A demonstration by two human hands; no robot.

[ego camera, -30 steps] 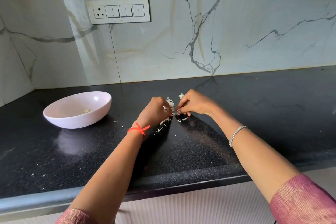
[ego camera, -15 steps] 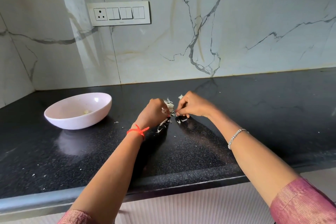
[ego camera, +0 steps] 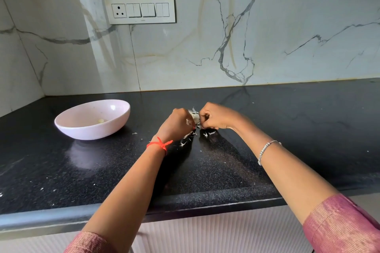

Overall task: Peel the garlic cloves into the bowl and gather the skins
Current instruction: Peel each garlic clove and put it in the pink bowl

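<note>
Black counter point(ego camera: 287, 121): bowl point(ego camera: 90, 127) left of garlic-gripping hands point(ego camera: 176, 123).

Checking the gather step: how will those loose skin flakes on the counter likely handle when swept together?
The skin flakes look thin and papery, so probably very light and apt to scatter. They are small and spread over the counter, so pinching each seems slow; sweeping likely works better.

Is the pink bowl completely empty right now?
No, a single pale peeled clove lies inside the pink bowl, near the middle of its bottom.
</note>
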